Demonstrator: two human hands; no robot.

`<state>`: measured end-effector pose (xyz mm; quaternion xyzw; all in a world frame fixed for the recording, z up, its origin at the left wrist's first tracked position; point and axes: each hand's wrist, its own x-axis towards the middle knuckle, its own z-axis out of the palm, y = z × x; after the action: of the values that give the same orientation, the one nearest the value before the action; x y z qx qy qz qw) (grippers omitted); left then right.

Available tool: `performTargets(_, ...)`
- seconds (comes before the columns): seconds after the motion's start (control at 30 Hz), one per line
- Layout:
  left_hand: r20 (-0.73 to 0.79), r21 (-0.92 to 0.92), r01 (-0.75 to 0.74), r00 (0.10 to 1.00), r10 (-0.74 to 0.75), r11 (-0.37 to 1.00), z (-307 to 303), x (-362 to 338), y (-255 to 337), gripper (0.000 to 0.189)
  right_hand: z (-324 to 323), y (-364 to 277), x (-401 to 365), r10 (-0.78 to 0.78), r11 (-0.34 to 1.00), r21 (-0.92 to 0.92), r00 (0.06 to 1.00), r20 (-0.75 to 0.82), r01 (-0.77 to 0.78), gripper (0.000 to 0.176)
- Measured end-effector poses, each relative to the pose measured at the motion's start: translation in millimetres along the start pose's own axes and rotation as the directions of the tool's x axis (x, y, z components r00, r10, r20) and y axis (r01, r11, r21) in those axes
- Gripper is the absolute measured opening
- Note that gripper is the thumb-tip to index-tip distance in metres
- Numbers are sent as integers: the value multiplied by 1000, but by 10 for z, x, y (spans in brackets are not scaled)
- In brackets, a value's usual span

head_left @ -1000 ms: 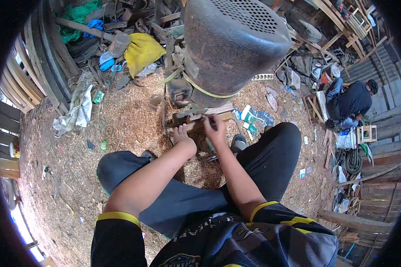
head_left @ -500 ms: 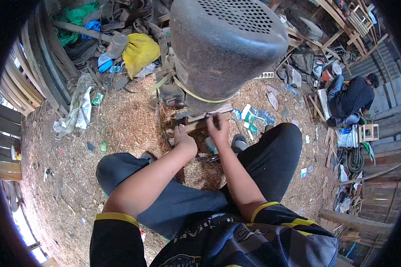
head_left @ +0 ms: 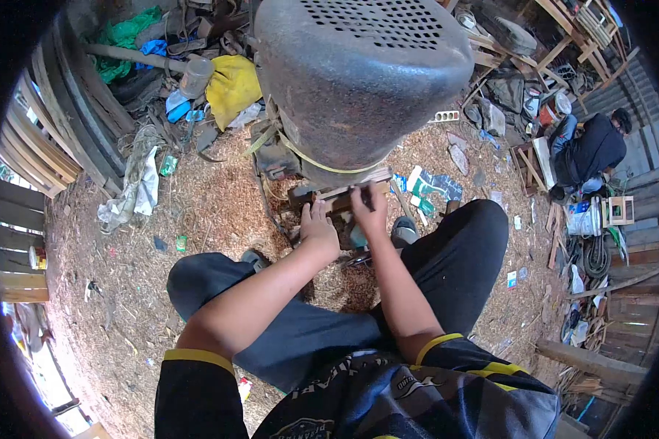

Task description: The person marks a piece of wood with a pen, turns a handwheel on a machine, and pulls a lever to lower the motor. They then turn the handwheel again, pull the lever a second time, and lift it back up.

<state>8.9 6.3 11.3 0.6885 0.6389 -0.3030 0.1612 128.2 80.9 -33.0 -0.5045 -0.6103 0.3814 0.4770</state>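
Observation:
My left hand lies on the near side of a wooden piece, its fingers stretched out along it. Close to its right, my right hand is closed around a small dark stick-like thing, too small to name, against the right end of the same wood. Directly beyond both hands rises a big dark metal housing with a perforated top. A yellowish strap runs round its lower part. Some of what lies under the wood is hidden by my hands.
Wood shavings cover the ground. A yellow bag and a white cloth lie to the left. A white power strip is beyond on the right. Another person sits low at the far right, near a small wooden frame.
The view has shifted slightly. My left hand's fingers have spread forward over the wood, and my right hand has turned, so the dark stick-like thing now shows between its fingers.

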Motion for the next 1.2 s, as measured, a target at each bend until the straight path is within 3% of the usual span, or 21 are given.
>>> performTargets(0.03, 3, -3, -8, 1000, 8, 1000, -12, -17, -6, 103, -80, -107, 40, 0, 993, -118, 999, -51, -6, 13)
performTargets(0.13, -31, 15, -19, 999, 20, 1000, -46, -58, 28, 103, -144, -114, 77, 50, 995, -88, 999, -6, -50, 14)
performTargets(0.23, -83, 7, -12, 996, 12, 1000, -1, 9, 76, 101, -40, 51, 28, -107, 986, -121, 992, 74, 115, 15)
performTargets(0.33, -142, 20, -23, 990, 26, 1000, 109, 104, 87, 101, -68, 92, 40, 6, 998, -68, 997, 82, 0, 16)
performTargets(0.37, -187, -6, -28, 982, 27, 1000, 168, 123, 94, 98, -63, 85, 53, -31, 1000, 2, 1000, -2, 31, 16)
performTargets(0.4, -170, -12, -33, 985, 30, 999, 164, 106, 102, 98, -121, 20, 69, 21, 999, -45, 1000, -2, -21, 16)
performTargets(0.47, -163, -24, -39, 986, 35, 999, 113, 97, 111, 96, -92, 56, 48, -62, 998, -7, 998, 5, 62, 17)
performTargets(0.53, -177, -38, -43, 984, 35, 998, 84, 115, 123, 93, -81, 99, 46, -39, 994, -98, 994, 102, 48, 18)
performTargets(0.57, -177, -26, -39, 984, 34, 999, 70, 126, 123, 94, -73, 121, 69, -83, 995, -48, 995, 48, 85, 15)
performTargets(0.63, -103, -12, -37, 994, 36, 999, -83, 57, 95, 97, -155, 68, 154, -12, 999, -53, 1000, -11, 11, 18)
performTargets(0.7, -122, 16, -18, 992, 19, 1000, -74, 88, 110, 103, -227, 36, 212, 77, 995, -70, 997, -12, -78, 18)
performTargets(0.8, -162, -23, -32, 986, 28, 999, -65, 124, 191, 114, -196, 15, 142, -156, 974, -159, 986, 56, 163, 16)
performTargets(0.83, -174, -41, -36, 984, 29, 999, -56, 146, 217, 116, -178, 140, 158, -74, 985, -146, 990, 123, 92, 17)
performTargets(0.93, -197, -90, -42, 980, 23, 995, -135, 111, 220, 118, -234, 203, 239, -19, 1000, -13, 1000, -22, 18, 18)
performTargets(0.97, -183, -103, -46, 983, 27, 994, -189, 102, 210, 118, -302, 207, 268, 9, 997, -76, 999, -36, -12, 16)
performTargets(1.07, -207, -66, -31, 978, 17, 997, -123, 173, 276, 117, -251, 296, 215, -101, 975, -195, 995, 19, 103, 14)
performTargets(1.1, -205, -42, -29, 979, 19, 999, -150, 161, 288, 116, -277, -14, 181, -181, 952, -242, 982, 47, 187, 14)
performTargets(1.13, -203, -19, -24, 979, 20, 1000, -163, 156, 295, 116, -273, 5, 183, -180, 960, -204, 981, 67, 190, 14)
performTargets(1.2, -300, 12, -22, 954, 25, 1000, -104, 205, 311, 115, -293, 79, 235, 24, 999, -41, 999, 25, -23, 14)
